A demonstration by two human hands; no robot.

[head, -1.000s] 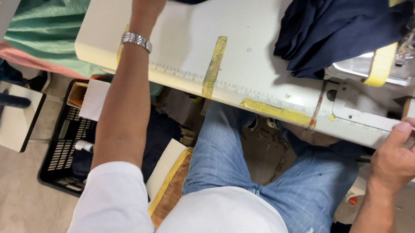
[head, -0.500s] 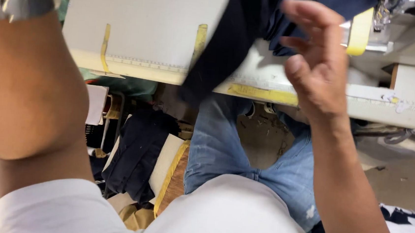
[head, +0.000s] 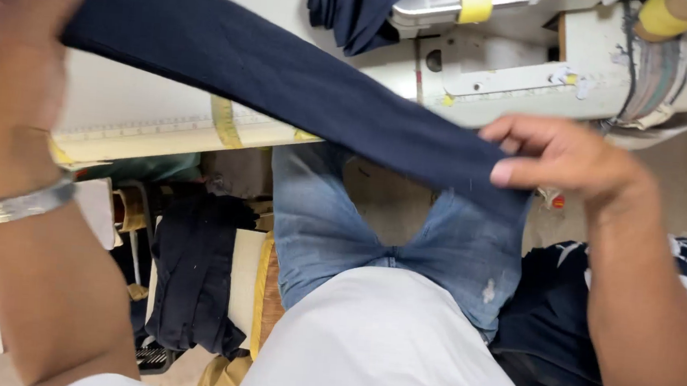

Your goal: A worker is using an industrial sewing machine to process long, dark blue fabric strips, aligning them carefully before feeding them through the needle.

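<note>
A long strip of dark navy fabric [head: 287,82] stretches across the view from upper left to right, above my lap. My left hand [head: 7,52], close to the camera and blurred, grips its upper left end. My right hand [head: 563,157] pinches its lower right end between thumb and fingers. A metal bracelet [head: 11,206] circles my left wrist. Below the strip I see my blue jeans [head: 333,225] and white shirt [head: 380,351].
A cream sewing table [head: 145,112] with yellow tape measures along its edge lies behind the strip. A sewing machine [head: 534,61] with more navy cloth [head: 354,6] stands at the top right. Dark fabric pieces [head: 194,279] hang beside my left leg, and patterned cloth [head: 546,315] lies on the right.
Both hands have taken the navy fabric off the table and pulled it taut between them; the right hand rose from the table edge to hold its end.
</note>
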